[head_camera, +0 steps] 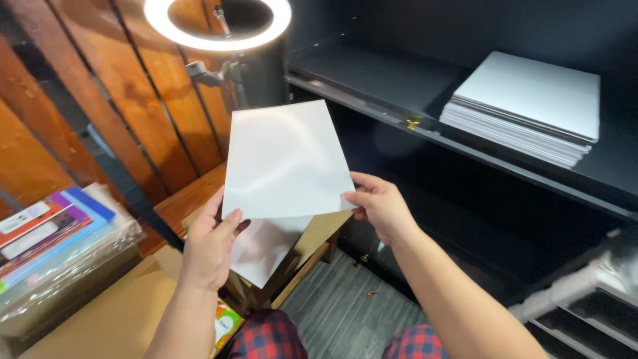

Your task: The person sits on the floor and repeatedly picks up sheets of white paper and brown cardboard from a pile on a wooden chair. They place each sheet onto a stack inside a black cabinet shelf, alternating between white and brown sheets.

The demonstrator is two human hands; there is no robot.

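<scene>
I see my left hand (207, 247) and right hand (379, 206) each pinching a lower corner of a white sheet (286, 159), held up before the dark shelf (399, 86) carrying a paper stack (525, 106).

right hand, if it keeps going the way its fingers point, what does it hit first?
The right hand points left and already touches the white sheet at its lower right corner. Beyond it, probably the left hand; depth unclear.

Paper stack (531, 106) on shelf (372, 83), right; wrapped books (46, 233), perhaps on cardboard, left.
</scene>
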